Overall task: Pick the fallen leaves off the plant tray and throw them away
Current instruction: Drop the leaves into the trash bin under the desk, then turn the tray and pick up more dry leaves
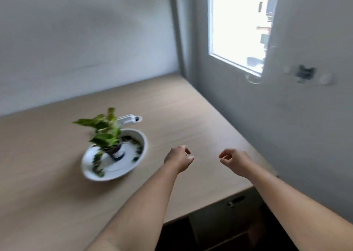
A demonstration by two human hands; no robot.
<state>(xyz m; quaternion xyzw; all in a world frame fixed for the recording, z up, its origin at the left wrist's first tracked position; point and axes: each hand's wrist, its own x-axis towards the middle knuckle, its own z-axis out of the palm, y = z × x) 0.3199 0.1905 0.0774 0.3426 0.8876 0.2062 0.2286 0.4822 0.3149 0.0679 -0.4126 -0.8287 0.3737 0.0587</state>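
Note:
A white round tray sits on the wooden table, left of centre. A small green plant in a dark pot stands in its middle. Several dark fallen leaves lie along the tray's near left edge, and more leaves along its right rim. My left hand hovers over the table just right of the tray, fingers loosely curled, nothing in it. My right hand hangs further right, fingers curled the same way and empty. The picture is blurred by motion.
A white object lies on the table behind the plant. The wooden table meets walls at the back and right. A window is in the right wall. The table's front edge drops to a dark space at bottom right.

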